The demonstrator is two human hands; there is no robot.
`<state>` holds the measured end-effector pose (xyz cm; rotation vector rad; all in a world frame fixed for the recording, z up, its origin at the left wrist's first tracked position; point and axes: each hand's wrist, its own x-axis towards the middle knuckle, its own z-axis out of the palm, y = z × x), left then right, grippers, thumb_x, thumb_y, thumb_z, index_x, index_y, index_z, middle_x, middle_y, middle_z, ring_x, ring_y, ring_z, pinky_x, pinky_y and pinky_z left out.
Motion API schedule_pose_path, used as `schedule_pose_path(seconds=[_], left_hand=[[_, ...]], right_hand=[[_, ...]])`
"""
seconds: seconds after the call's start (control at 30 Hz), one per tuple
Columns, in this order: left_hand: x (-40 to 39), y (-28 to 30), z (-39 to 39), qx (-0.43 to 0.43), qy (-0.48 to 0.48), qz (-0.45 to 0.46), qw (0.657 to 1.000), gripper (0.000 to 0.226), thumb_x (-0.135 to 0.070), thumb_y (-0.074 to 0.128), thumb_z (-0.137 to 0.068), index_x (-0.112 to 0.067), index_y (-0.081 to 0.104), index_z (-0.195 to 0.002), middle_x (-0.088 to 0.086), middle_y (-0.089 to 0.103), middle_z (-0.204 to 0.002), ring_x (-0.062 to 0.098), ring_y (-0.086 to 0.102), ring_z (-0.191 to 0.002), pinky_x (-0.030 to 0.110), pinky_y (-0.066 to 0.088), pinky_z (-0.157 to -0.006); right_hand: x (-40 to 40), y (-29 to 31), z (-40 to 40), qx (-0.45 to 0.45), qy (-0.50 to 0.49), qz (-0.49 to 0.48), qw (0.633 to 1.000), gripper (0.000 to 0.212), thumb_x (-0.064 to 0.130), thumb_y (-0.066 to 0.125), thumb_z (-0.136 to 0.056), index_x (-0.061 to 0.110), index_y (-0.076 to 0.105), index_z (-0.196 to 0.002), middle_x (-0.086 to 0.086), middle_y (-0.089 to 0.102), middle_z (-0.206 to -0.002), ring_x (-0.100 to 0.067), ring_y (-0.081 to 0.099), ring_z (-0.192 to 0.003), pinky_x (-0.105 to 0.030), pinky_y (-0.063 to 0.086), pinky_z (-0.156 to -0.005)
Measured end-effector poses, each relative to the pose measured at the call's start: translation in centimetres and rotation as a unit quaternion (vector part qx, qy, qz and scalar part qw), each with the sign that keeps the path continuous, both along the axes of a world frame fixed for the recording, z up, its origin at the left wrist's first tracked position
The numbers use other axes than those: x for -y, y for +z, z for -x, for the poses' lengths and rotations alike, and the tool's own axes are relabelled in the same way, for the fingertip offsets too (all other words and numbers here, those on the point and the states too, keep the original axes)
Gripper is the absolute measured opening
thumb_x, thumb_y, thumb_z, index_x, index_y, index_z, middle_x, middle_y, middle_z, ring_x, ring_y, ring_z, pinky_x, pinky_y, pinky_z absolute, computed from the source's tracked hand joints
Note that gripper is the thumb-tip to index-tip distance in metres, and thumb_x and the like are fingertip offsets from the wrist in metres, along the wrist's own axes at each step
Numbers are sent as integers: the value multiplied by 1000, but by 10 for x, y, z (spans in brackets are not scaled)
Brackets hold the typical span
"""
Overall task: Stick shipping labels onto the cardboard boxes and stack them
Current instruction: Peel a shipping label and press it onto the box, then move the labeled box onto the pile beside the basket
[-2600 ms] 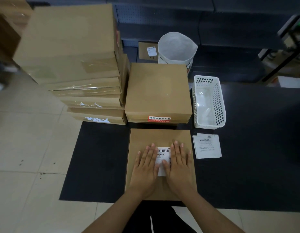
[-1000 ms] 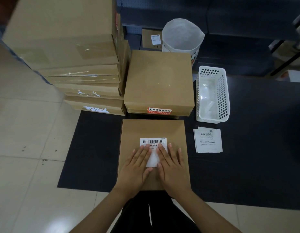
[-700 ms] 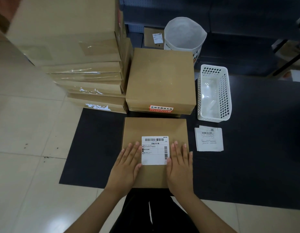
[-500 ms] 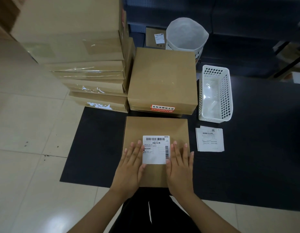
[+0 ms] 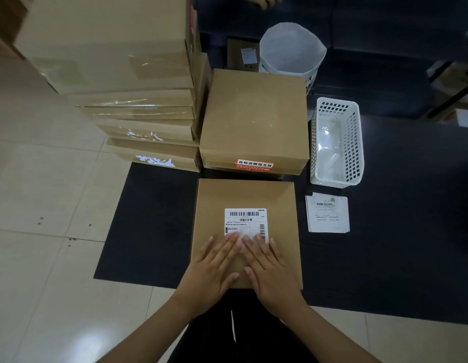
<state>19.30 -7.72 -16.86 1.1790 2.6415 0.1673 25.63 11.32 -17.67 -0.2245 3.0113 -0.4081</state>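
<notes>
Both hands, left hand (image 5: 213, 268) and right hand (image 5: 270, 268), fingers (image 5: 234, 241) spread flat on shipping label (image 5: 245, 222); uneven pressing risks wrinkles beneath fingertips.

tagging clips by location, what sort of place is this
Probably a small parcel packing or dispatch area. A tall stack of brown cardboard boxes stands on the tiled floor, a white barcode shipping label is stuck on the flat cardboard box, and more loose white printed labels lie on the black mat.
</notes>
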Motion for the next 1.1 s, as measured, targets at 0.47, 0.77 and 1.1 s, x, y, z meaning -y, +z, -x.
schedule_pose_path(seconds=[0.47, 0.77, 1.1], left_hand=[[26, 1, -9, 46, 120, -27, 991, 59, -44, 19, -102, -15, 18, -153, -1, 11, -161, 21, 11, -148, 38, 10, -118], [13, 15, -7, 232, 399, -296, 836, 79, -52, 48, -89, -32, 5, -152, -16, 7, -159, 5, 7, -146, 35, 18, -118], [11, 15, -13, 354, 502, -366, 699, 70, -45, 64, -85, -34, 32, -146, -14, 51, -135, 9, 52, -119, 32, 46, -98]], right_hand=[[-6, 0, -12, 10, -151, -15, 988, 59, 42, 18, -102, 9, 30, -150, -4, 23, -159, -21, 13, -149, -50, 15, -117], [-21, 15, -16, -10, -456, 202, 867, 65, 50, 47, -94, 14, 33, -146, -6, 38, -148, -20, 32, -137, -42, 34, -110], [-1, 20, -15, 4, -540, 395, 743, 44, 43, 58, -92, 22, 54, -131, 9, 60, -109, -10, 57, -101, -25, 44, -85]])
